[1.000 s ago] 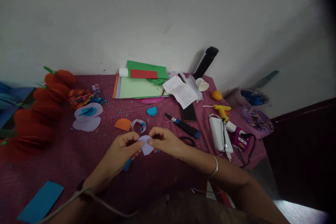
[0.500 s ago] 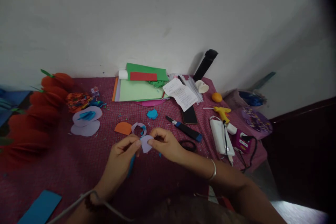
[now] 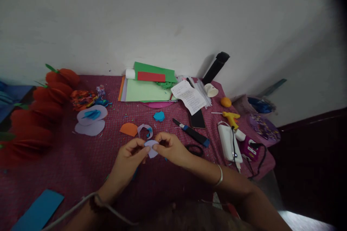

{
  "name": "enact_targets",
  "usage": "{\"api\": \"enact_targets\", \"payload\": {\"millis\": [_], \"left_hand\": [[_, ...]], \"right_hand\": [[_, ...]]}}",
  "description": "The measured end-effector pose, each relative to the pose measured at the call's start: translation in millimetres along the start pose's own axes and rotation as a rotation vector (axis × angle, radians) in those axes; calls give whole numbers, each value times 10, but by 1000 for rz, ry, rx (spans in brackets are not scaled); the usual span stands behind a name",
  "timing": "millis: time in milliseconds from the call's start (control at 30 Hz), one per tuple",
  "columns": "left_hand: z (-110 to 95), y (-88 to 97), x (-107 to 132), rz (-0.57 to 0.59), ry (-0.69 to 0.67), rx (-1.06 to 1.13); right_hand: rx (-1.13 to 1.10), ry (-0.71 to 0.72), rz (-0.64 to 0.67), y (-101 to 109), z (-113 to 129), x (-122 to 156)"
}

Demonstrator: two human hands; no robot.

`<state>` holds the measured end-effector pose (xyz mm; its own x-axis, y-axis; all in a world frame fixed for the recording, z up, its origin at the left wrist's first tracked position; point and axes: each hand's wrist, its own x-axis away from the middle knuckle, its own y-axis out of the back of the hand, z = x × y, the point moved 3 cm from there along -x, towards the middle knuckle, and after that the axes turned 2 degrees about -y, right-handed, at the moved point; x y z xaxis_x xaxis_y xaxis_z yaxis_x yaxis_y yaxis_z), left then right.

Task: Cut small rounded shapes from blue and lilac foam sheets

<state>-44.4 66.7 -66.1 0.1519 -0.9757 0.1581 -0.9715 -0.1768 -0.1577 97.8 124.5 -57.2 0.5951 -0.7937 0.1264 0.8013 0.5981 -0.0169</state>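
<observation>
Between my two hands is a small lilac paper piece [image 3: 152, 152] with a rounded upper edge. My left hand [image 3: 130, 158] pinches its left side between thumb and fingers. On the opposite side, the thumb and fingers of my right hand [image 3: 173, 149] are closed on it too. Just beyond my fingers lie a lilac paper ring [image 3: 140, 128] with blue bits at its edge, and an orange half-round paper piece [image 3: 129, 129]. A small blue paper cutout [image 3: 159, 116] rests farther back.
Orange paper pumpkins [image 3: 43, 111] line the left side. Lilac ovals [image 3: 90, 129] and a blue paper rectangle [image 3: 39, 211] lie nearer. A box cutter [image 3: 195, 135], scissors handles [image 3: 194, 149], yellow glue gun [image 3: 231, 118] and white power bank [image 3: 229, 142] are on the right.
My left thumb has moved inward over the lilac paper, closer to my right thumb. The whole view has shifted slightly.
</observation>
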Motion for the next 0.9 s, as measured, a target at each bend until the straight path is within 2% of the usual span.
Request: {"api": "enact_targets", "payload": {"millis": [100, 167, 300, 400, 533, 600, 667, 767, 900], "left_hand": [[-13, -4, 4, 1, -26, -75], [-13, -15, 8, 4, -56, -85], [-2, -28, 13, 8, -104, -55], [-54, 55, -1, -70, -99, -27], [-223, 355, -44, -351, -140, 159], [-284, 502, -73, -443, -176, 254], [-296, 601, -109, -478, -164, 279], [-256, 658, -168, -473, -110, 256], [-197, 658, -233, -412, -52, 213]], "right_hand": [[263, 113, -82, 27, 92, 17], [352, 160, -101, 22, 129, 37], [329, 156, -73, 13, 111, 58], [264, 113, -74, 150, 83, -23], [345, 113, -253, 652, 85, -356], [443, 70, -279, 900, 55, -578], [493, 47, -265, 1060, 15, -780], [581, 32, -194, 1105, -43, -996], [711, 16, -81, 1010, -98, -1160]]}}
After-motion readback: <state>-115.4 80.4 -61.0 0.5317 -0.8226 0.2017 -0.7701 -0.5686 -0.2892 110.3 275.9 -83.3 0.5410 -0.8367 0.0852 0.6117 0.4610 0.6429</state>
